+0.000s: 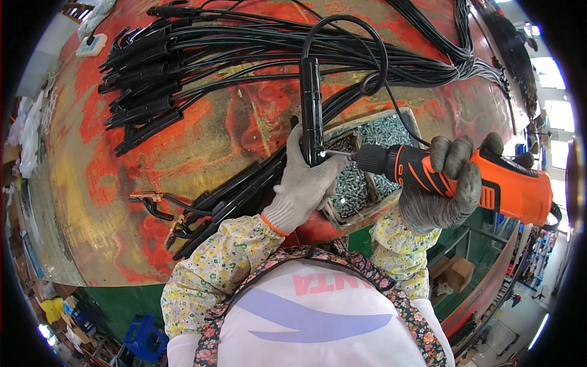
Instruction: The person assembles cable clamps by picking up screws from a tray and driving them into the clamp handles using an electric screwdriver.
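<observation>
My left hand (302, 186), in a pale grey glove, grips the lower end of a black tubular handle (312, 98). A black cable (382, 55) loops out of the handle's top end. My right hand (449, 196), in a darker grey glove, is wrapped round an orange and black power screwdriver (513, 189). Its thin bit points left and meets the handle's side at a small bright screw (322, 153), just beside my left fingers. The fingers partly cover the handle's bottom end.
Under the screwdriver stands a divided tray (391, 114) of small screws. Black handles (143, 76) with cables lie across the far left, more handles (244, 199) beside my left forearm. Copper-coloured jaws (147, 196) lie at the left. Coiled cables (428, 30) occupy the far right.
</observation>
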A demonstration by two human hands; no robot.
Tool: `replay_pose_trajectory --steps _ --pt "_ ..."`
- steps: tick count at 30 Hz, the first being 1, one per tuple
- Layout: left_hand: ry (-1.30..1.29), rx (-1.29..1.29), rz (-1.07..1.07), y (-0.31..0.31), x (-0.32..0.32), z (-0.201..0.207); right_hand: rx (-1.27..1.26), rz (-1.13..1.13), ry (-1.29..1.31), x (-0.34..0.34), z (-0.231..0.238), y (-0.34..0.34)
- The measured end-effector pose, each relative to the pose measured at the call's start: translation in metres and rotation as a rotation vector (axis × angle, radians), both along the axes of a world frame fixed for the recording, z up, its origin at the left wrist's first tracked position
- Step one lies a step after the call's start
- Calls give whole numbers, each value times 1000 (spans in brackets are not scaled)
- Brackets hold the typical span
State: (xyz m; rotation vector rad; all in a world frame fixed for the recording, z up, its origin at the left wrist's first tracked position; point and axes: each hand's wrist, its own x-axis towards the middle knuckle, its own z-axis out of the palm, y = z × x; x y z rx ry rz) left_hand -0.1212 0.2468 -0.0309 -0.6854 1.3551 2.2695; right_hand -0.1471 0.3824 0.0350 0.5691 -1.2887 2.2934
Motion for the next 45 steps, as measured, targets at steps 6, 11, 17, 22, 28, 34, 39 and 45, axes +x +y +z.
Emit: replay_pose_trajectory --steps 6,11,17,22,28,34,39,45 --pt "-23 6 1 -1 -1 -4 -6 -30 7 0 1 2" --pt "-42 74 21 -4 -1 1 2 -35 -12 0 1 -1" --pt "-5 63 52 -4 -1 0 -40 0 -29 -5 -1 4" --pt "-27 10 -6 -5 1 -1 -3 20 -45 -13 -3 2" --pt "99 115 22 -7 3 -12 -43 -1 -15 -15 -1 13" --pt "101 139 47 -6 3 -3 -101 -88 35 -12 17 25" --pt "1 -13 24 -2 5 0 -173 -53 36 -8 9 24" --pt "-20 -27 8 -2 4 -3 -145 10 -44 -5 1 14"
